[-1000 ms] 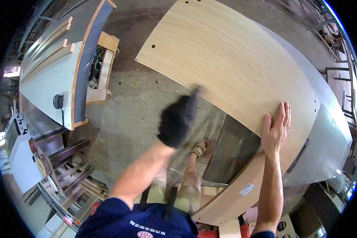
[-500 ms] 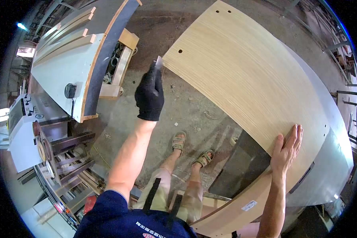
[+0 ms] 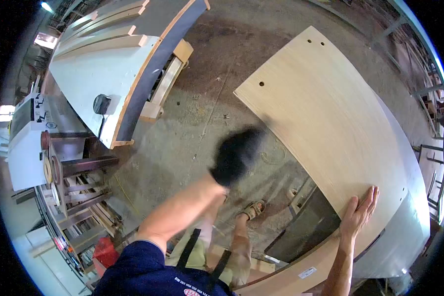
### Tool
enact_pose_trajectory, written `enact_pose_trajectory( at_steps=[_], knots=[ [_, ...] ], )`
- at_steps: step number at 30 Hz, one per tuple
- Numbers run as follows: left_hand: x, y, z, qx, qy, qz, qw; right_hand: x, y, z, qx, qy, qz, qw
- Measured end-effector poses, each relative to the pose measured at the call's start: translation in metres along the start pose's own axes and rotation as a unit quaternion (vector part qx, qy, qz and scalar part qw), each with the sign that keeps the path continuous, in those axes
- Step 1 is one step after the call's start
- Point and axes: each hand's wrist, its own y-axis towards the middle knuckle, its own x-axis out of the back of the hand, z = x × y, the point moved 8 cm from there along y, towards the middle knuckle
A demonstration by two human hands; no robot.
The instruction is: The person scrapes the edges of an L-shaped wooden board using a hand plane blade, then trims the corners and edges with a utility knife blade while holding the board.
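A large curved wood-grain panel [image 3: 325,108], with several dark holes near its corners, lies on the right. My left hand [image 3: 237,154], in a black glove, is at the panel's inner edge and smeared by motion. A blurred tip shows beyond its fingers; what it holds is too unclear to name. My bare right hand [image 3: 360,212] rests flat on the panel's near part, fingers stretched out. Below it curves a wooden strip [image 3: 281,278] with a white label [image 3: 307,272].
At the upper left stands a white-topped curved bench [image 3: 93,74] with wood strips and a black device [image 3: 101,104]. A machine [image 3: 24,153] and a rack of wood offcuts [image 3: 91,207] are at the left. A grey metal surface [image 3: 399,241] lies beyond the panel's right edge.
My gloved left hand has moved from the panel's far corner back along its inner edge toward me. The view has shifted, so the panel appears lower and further right. My right hand stays on the panel.
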Motion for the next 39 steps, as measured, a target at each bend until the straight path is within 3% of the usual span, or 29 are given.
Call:
enact_pose_trajectory(
  at_steps=[2,5,6,7,8,9,11,13,17,18,20,23,25,26,28,29,31,33,35,37,39],
  knots=[
    [-0.036,-0.005,-0.064,-0.013,-0.078,0.194,0.978,-0.001,-0.002,-0.006,-0.003,-0.001,0.004,1.0],
    [0.007,0.017,0.003,0.009,-0.105,-0.016,0.994,-0.003,-0.001,-0.002,-0.011,-0.004,0.007,1.0],
    [0.029,0.017,0.051,0.051,-0.067,-0.123,0.989,-0.003,-0.001,-0.002,-0.014,-0.007,0.009,1.0],
    [0.058,0.021,0.095,0.157,-0.009,-0.163,0.974,-0.004,-0.002,-0.003,-0.011,-0.007,0.008,1.0],
    [0.072,0.024,0.135,0.207,0.06,-0.161,0.963,-0.005,-0.004,-0.005,-0.012,-0.007,0.006,1.0],
    [0.079,0.026,0.126,0.19,0.068,-0.155,0.967,-0.005,-0.001,-0.005,-0.009,-0.007,0.002,1.0],
    [0.057,0.02,0.046,0.033,-0.019,-0.142,0.989,-0.004,0.0,-0.002,-0.012,-0.002,0.002,1.0],
    [0.008,0.011,-0.013,0.02,-0.051,0.135,0.989,-0.002,0.0,-0.003,-0.012,-0.003,0.008,1.0],
    [0.058,0.03,0.066,0.061,-0.011,-0.16,0.985,-0.005,-0.001,-0.004,-0.012,0.004,0.008,1.0],
    [0.068,0.031,0.103,0.152,0.061,-0.157,0.974,-0.004,-0.001,-0.003,-0.011,0.007,0.006,1.0],
    [0.079,0.032,0.097,0.144,0.045,-0.155,0.976,-0.004,-0.003,-0.005,-0.016,-0.003,0.011,1.0],
    [0.041,0.022,0.003,0.014,-0.035,-0.006,0.999,-0.001,-0.001,-0.001,-0.005,-0.005,0.01,1.0],
    [0.023,0.022,-0.011,0.06,-0.009,0.148,0.987,-0.001,0.0,0.003,0.002,0.002,0.002,1.0],
    [0.029,0.021,0.015,0.009,-0.042,-0.003,0.999,-0.001,0.0,0.001,0.004,0.005,0.001,1.0],
    [0.072,0.04,0.055,0.045,0.032,-0.045,0.997,-0.002,0.0,0.0,0.0,0.011,0.001,1.0],
    [0.088,0.044,0.073,0.147,0.022,-0.064,0.987,-0.002,0.001,0.002,-0.005,0.013,0.003,1.0],
    [0.103,0.047,0.063,0.104,0.093,-0.122,0.983,0.0,-0.001,0.001,-0.008,0.012,0.007,1.0],
    [0.07,0.04,0.012,0.042,0.026,-0.03,0.998,-0.002,-0.002,-0.002,-0.007,0.007,0.003,1.0],
    [0.018,0.024,-0.031,0.013,-0.025,0.12,0.992,-0.004,-0.003,-0.004,-0.003,0.004,0.004,1.0],
    [0.015,0.027,-0.023,0.001,-0.069,0.058,0.996,-0.003,-0.002,-0.004,-0.003,0.005,0.003,1.0],
    [0.055,0.036,0.027,-0.014,-0.032,-0.077,0.996,-0.002,-0.001,-0.001,-0.006,0.01,0.009,1.0]
  ],
)
